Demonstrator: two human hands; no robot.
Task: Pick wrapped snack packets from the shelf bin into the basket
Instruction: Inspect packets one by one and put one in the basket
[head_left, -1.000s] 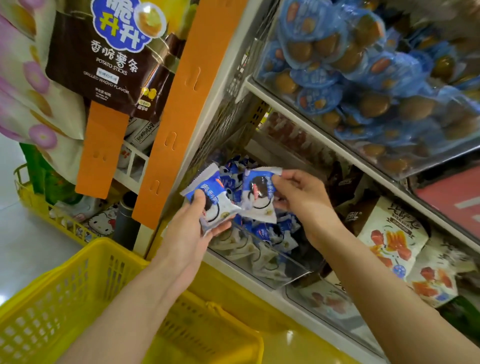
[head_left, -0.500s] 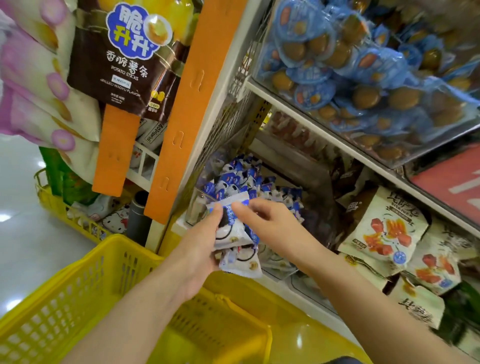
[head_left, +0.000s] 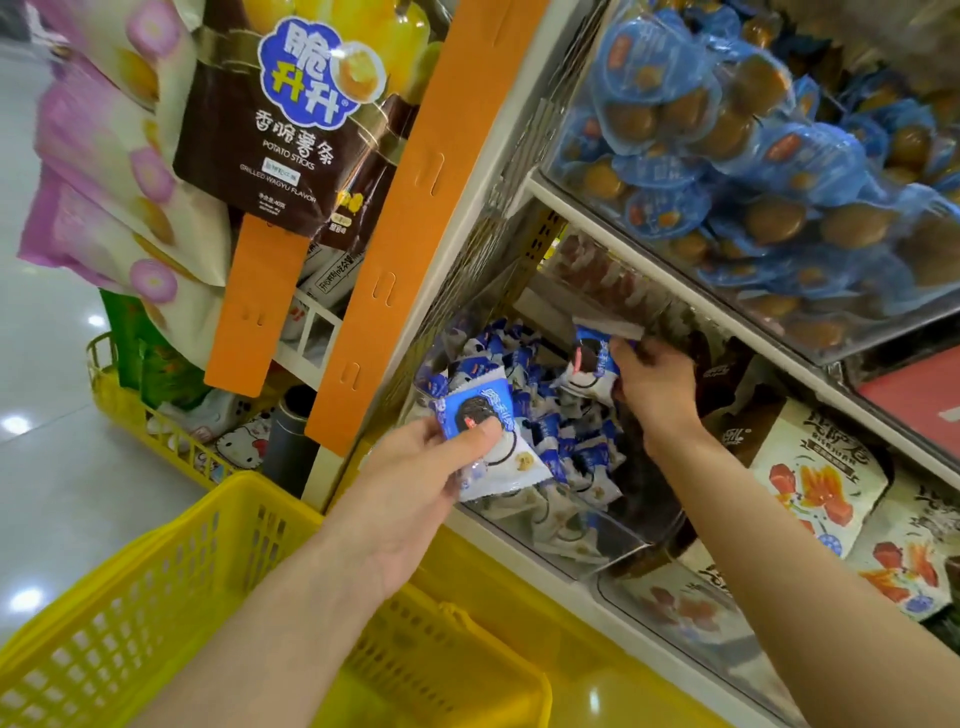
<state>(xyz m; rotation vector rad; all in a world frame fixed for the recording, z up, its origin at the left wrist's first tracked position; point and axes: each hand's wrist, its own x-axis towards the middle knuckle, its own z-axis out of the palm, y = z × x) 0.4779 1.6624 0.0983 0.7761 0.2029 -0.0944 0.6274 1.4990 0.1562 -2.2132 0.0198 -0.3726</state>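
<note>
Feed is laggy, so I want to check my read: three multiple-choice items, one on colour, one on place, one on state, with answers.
1. The meshed plastic basket is: A. orange B. yellow C. green
2. The right hand is: A. inside the basket B. over the clear plastic shelf bin C. on the floor
3. The left hand: A. is open and empty B. rests on the basket rim C. grips blue-and-white wrapped snack packets
Answers: 1 B, its mesh walls are yellow; 2 B, it pinches one packet above the bin's pile; 3 C, its thumb curls over the packets.
</note>
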